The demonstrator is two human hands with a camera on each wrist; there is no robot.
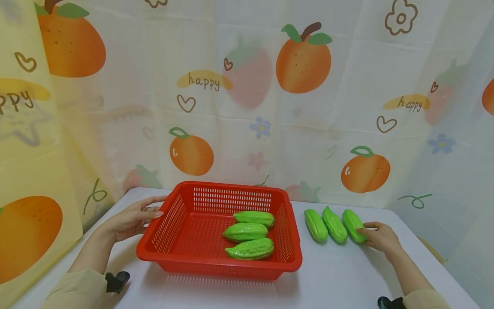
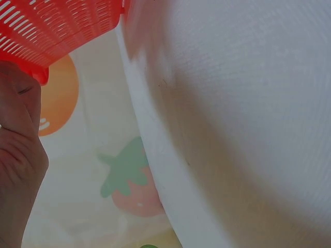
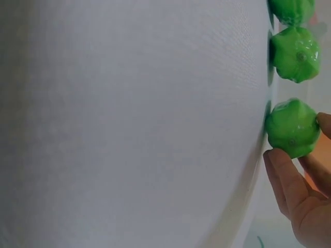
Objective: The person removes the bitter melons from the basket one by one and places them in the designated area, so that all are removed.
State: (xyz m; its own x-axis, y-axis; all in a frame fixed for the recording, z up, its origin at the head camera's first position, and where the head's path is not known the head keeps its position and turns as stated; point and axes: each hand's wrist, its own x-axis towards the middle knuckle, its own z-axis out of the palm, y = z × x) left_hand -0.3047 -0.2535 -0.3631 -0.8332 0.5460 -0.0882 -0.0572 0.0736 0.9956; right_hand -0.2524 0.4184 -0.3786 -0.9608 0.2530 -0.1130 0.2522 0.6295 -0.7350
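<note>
Sleeves (image 1: 79, 289) lie nearest; left grip (image 1: 131, 219) pinches red basket (image 1: 216, 262), right grip (image 1: 380, 238) pinches 1 green gourd (image 1: 352, 223).

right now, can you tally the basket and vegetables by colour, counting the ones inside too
Red basket: 1
Green vegetables: 6 (3 inside the basket, 3 beside it)
Total: 7
</note>
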